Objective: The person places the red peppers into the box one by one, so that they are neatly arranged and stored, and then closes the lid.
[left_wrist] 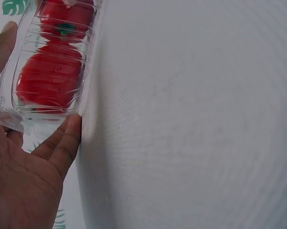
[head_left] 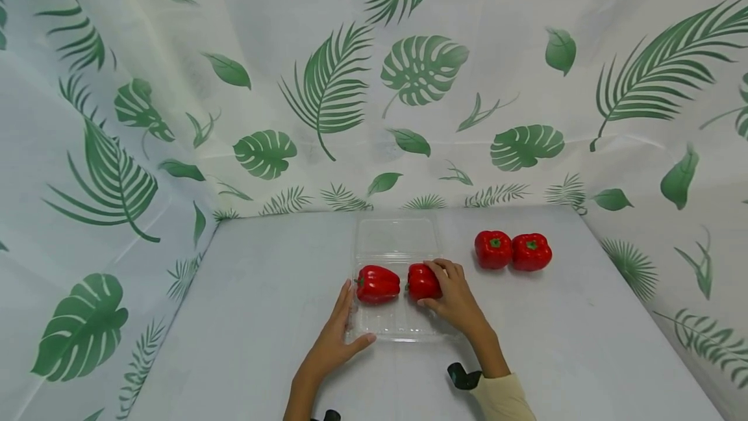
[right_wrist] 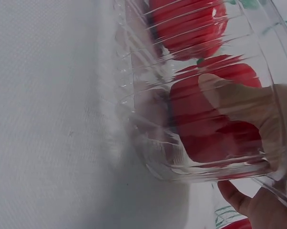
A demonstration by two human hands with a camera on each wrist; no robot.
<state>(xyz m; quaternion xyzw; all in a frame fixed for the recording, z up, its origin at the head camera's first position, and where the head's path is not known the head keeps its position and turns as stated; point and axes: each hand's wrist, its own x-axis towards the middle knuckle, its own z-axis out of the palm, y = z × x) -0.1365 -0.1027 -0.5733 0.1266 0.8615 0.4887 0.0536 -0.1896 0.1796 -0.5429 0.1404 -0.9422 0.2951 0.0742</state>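
A clear plastic clamshell container (head_left: 382, 329) lies on the table with its lid (head_left: 397, 237) folded back. In its left half, a red bell pepper (head_left: 378, 284) lies on its side, stem to the left. My right hand (head_left: 461, 301) grips a second red bell pepper (head_left: 421, 282) inside the right half, thumb in front and fingers behind. Through the clear wall in the right wrist view, the thumb shows against this pepper (right_wrist: 196, 117). My left hand (head_left: 333, 343) touches the container's left side with fairly straight fingers, its thumb spread near the front edge.
Two more red bell peppers, one (head_left: 493, 249) beside the other (head_left: 531, 252), stand stem up at the back right. A white table (head_left: 263, 278) meets leaf-printed sheets (head_left: 350, 174) at the back and sides. Dark wrist devices (head_left: 464, 377) sit near both wrists.
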